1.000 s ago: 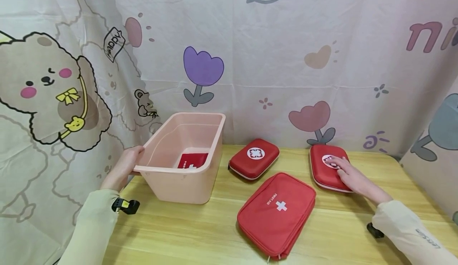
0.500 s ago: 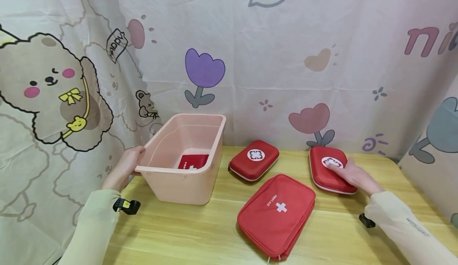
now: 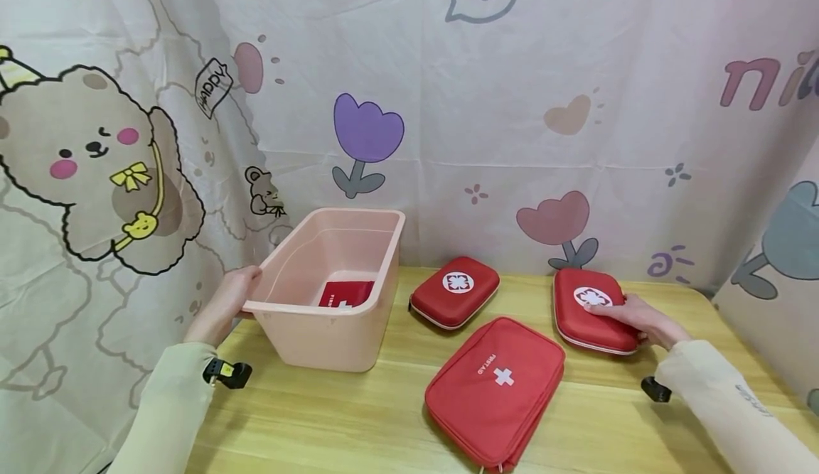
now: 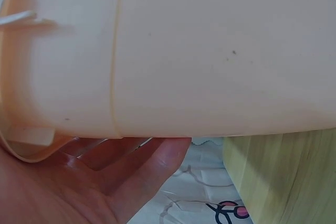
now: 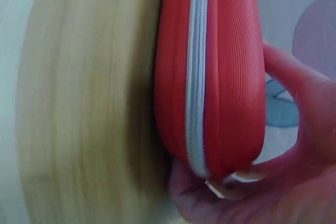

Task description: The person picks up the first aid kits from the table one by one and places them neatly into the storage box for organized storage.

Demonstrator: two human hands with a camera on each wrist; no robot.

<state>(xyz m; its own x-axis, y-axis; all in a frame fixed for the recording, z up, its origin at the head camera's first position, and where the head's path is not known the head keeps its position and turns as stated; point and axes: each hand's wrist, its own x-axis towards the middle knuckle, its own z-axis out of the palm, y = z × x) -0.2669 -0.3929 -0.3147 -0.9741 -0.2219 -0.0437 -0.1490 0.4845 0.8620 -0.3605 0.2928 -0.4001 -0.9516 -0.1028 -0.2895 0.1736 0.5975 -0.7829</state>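
Observation:
My left hand (image 3: 225,302) holds the near left corner of a pink plastic bin (image 3: 320,337). In the left wrist view, fingers (image 4: 157,156) lie along the bin's outer wall, partly hidden behind it. My right hand (image 3: 646,318) grips a red hard-shell first aid case (image 3: 576,321) at the right. Its thumb lies on top beside the white emblem, and the other fingers curl round the right side and lower edge. The right wrist view shows the case's white zipper (image 5: 197,77) with fingertips (image 5: 184,182) at its lower end.
A similar red case (image 3: 441,303) lies right of the bin. A flat red first aid pouch (image 3: 480,403) lies in front of it on the wooden table (image 3: 307,417). Inside the bin is another red first aid item (image 3: 335,293). A printed curtain (image 3: 473,104) hangs behind.
My right hand has gone from resting on top of the right case to gripping its right side, thumb on top. That case has shifted slightly. The left hand stays at the bin.

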